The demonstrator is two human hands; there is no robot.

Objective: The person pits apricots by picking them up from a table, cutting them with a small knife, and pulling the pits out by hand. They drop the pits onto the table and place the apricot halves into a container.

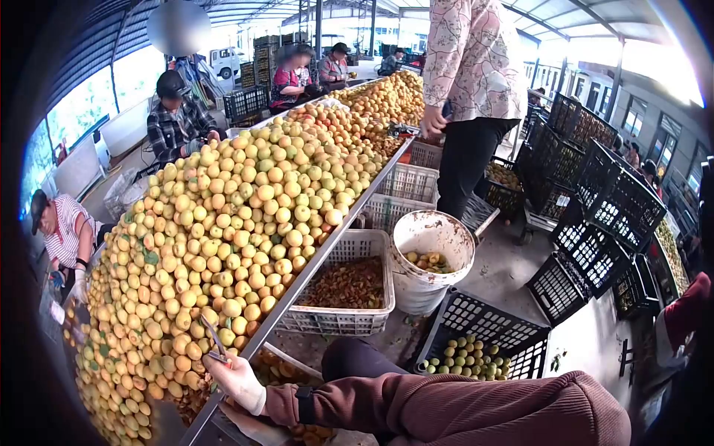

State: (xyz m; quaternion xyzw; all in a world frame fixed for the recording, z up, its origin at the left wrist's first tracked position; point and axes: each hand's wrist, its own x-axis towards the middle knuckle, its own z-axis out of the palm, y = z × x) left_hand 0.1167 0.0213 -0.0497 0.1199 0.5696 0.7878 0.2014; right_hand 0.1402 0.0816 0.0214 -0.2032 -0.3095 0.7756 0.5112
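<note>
My right hand (236, 381), in a pale glove below a brown ribbed sleeve with a dark wristband, is closed on a small knife (214, 336). The thin blade points up and away over the edge of a large heap of yellow-orange, apricot-like fruit (245, 201). Just below it, my left hand (253, 427), also pale-gloved, shows only in part beside the metal table rim (297, 286); its fingers are hidden. Under the hands, a crate (286, 357) holds orange fruit pieces, partly covered by my arm.
Beside my knee stand a pale crate (349, 320) of brown scraps, a stained white bucket (424, 293) with fruit inside, and a black crate (483, 327) of greenish fruit. A person (476, 74) stands by the table. Black crates (617, 193) are stacked right; several co-workers sit across the heap.
</note>
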